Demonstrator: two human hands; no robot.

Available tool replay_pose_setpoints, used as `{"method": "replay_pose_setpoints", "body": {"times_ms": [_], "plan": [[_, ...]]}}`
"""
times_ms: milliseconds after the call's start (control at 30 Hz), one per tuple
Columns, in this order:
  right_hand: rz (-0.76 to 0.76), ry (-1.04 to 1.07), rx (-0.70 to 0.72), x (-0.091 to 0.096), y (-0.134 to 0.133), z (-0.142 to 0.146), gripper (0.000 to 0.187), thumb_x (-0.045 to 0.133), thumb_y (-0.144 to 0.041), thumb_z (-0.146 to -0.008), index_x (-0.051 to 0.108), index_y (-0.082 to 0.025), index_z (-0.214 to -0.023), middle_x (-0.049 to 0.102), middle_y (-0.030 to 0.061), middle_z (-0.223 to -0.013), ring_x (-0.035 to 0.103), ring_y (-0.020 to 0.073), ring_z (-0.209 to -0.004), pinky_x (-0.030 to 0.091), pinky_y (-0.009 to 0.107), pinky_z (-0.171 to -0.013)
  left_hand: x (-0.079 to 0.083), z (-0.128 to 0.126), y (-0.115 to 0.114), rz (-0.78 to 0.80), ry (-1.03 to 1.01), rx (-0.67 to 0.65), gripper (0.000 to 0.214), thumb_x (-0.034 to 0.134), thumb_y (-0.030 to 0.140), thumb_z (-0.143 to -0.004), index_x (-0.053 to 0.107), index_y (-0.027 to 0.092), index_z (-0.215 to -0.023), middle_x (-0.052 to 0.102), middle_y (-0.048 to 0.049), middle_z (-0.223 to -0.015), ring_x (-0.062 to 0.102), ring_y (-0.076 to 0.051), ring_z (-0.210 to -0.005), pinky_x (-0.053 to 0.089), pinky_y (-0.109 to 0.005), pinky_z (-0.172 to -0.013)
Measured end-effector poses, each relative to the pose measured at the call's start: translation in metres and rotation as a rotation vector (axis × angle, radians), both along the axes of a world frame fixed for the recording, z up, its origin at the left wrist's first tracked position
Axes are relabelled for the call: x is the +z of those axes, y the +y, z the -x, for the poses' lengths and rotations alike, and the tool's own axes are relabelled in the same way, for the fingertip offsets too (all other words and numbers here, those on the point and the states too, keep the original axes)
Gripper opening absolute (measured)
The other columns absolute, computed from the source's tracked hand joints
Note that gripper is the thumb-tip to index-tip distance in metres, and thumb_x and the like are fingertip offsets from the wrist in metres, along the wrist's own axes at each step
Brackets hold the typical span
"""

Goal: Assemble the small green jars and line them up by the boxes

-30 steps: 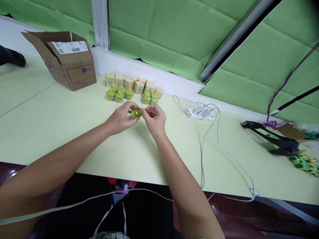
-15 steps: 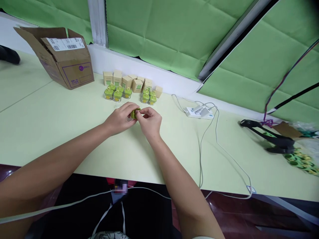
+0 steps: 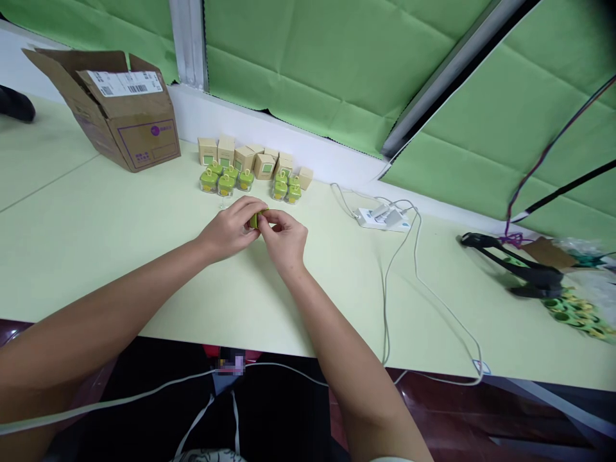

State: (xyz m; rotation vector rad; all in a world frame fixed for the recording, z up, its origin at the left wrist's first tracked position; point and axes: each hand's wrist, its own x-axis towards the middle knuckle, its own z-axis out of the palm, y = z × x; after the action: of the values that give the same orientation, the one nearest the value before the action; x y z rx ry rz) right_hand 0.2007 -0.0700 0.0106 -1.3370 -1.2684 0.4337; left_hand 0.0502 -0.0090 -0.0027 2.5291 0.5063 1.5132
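Observation:
My left hand (image 3: pixel 230 228) and my right hand (image 3: pixel 283 237) meet over the pale green table (image 3: pixel 120 244), both pinched round one small green block (image 3: pixel 255 219). Only a sliver of the block shows between the fingers. Just beyond the hands stand several small green jars with loop tops (image 3: pixel 225 181) and a second pair of the same jars (image 3: pixel 285 189). Behind those runs a row of small tan cartons (image 3: pixel 250 157) against the white sill.
An open cardboard box (image 3: pixel 126 109) sits at the back left. A white power strip (image 3: pixel 382 219) with white cables (image 3: pixel 409 269) lies right of the hands. A black clamp stand (image 3: pixel 520 269) and green rings (image 3: pixel 577 314) are far right. A dark object (image 3: pixel 17 102) lies at the left edge.
The hands have closed in on each other, so the green block is now nearly hidden between the fingers. The view has shifted slightly.

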Motion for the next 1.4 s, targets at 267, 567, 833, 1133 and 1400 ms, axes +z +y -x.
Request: {"method": "replay_pose_setpoints", "body": {"times_ms": [267, 567, 833, 1133, 1400], "plan": [[-0.019, 0.08, 0.01, -0.003, 0.0, 0.005, 0.016, 0.072, -0.037, -0.087, 0.082, -0.024, -0.088, 0.083, 0.0003, -0.088, 0.068, 0.0156, -0.069, 0.06, 0.03, -0.073, 0.001, 0.0, 0.0, 0.015, -0.019, -0.012, 0.037, 0.066, 0.009, -0.09, 0.068, 0.022, -0.125, 0.071, -0.0075, -0.12, 0.069, -0.016, -0.09, 0.06, -0.028, -0.079], [-0.019, -0.244, 0.12, 0.011, -0.002, -0.01, 0.019, 0.065, -0.033, -0.093, 0.082, -0.026, -0.091, 0.082, -0.0008, -0.088, 0.071, 0.0168, -0.073, 0.059, 0.031, -0.079, 0.001, 0.004, 0.007, 0.072, -0.023, 0.001, 0.038, 0.065, 0.012, -0.09, 0.067, 0.022, -0.127, 0.071, -0.0072, -0.121, 0.066, -0.014, -0.084, 0.059, -0.029, -0.075], [-0.029, -0.121, 0.068, 0.008, 0.0, -0.01, 0.02, 0.067, -0.034, -0.093, 0.085, -0.026, -0.096, 0.084, 0.0001, -0.092, 0.071, 0.0177, -0.074, 0.059, 0.032, -0.078, 0.005, 0.003, 0.003, 0.021, -0.001, -0.027, 0.04, 0.065, 0.011, -0.09, 0.066, 0.023, -0.128, 0.07, -0.0075, -0.12, 0.069, -0.017, -0.095, 0.06, -0.03, -0.078], [-0.003, -0.225, 0.084, 0.008, 0.0, -0.012, 0.019, 0.068, -0.032, -0.091, 0.086, -0.027, -0.092, 0.081, -0.0006, -0.085, 0.065, 0.0166, -0.07, 0.054, 0.032, -0.076, 0.004, 0.005, 0.002, 0.032, 0.007, -0.036, 0.042, 0.063, 0.009, -0.09, 0.065, 0.023, -0.129, 0.069, -0.0075, -0.121, 0.069, -0.017, -0.095, 0.06, -0.029, -0.079], [0.031, -0.368, 0.115, 0.011, 0.0, -0.014, 0.023, 0.063, -0.025, -0.089, 0.085, -0.028, -0.082, 0.078, -0.0013, -0.078, 0.062, 0.0161, -0.067, 0.05, 0.031, -0.072, -0.001, 0.004, 0.004, 0.016, 0.061, -0.02, 0.045, 0.061, 0.006, -0.087, 0.065, 0.022, -0.129, 0.069, -0.0081, -0.122, 0.071, -0.02, -0.103, 0.061, -0.033, -0.086]]}}
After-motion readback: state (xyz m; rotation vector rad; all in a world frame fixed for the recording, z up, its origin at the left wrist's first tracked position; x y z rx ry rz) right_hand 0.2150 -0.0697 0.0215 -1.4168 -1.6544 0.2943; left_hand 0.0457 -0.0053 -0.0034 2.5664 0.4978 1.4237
